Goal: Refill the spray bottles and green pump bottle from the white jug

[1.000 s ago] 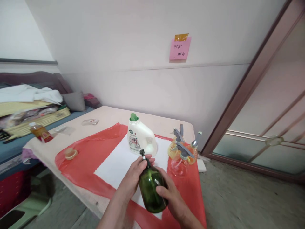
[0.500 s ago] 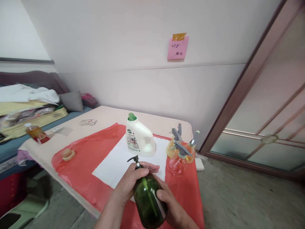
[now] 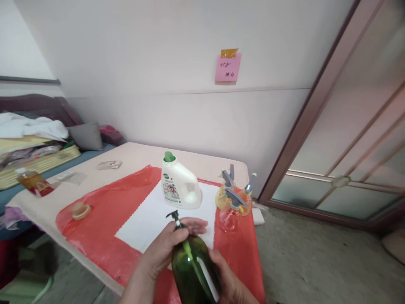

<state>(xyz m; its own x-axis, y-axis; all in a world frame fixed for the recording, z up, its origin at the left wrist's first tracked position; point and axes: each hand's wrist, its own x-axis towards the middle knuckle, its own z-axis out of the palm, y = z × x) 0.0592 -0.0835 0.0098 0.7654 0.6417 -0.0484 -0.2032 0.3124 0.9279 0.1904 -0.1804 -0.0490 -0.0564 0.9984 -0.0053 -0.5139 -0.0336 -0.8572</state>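
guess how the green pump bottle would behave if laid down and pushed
The green pump bottle would likely roll, its body being rounded, though the jutting nozzle might catch. Its glossy surface suggests it could be slippery; its smooth, undented visible walls hint at stiffness.

Jug [image 3: 180, 188] beyond pump bottle [image 3: 193, 272], room leftward

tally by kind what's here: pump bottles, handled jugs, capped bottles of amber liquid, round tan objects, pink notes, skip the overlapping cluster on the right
Dark green translucent pump bottle: 1
White plastic handled jug: 1
Clear bottle of amber liquid with a white cap: 1
Small round tan object: 1
Pink paper note: 1
Total: 5
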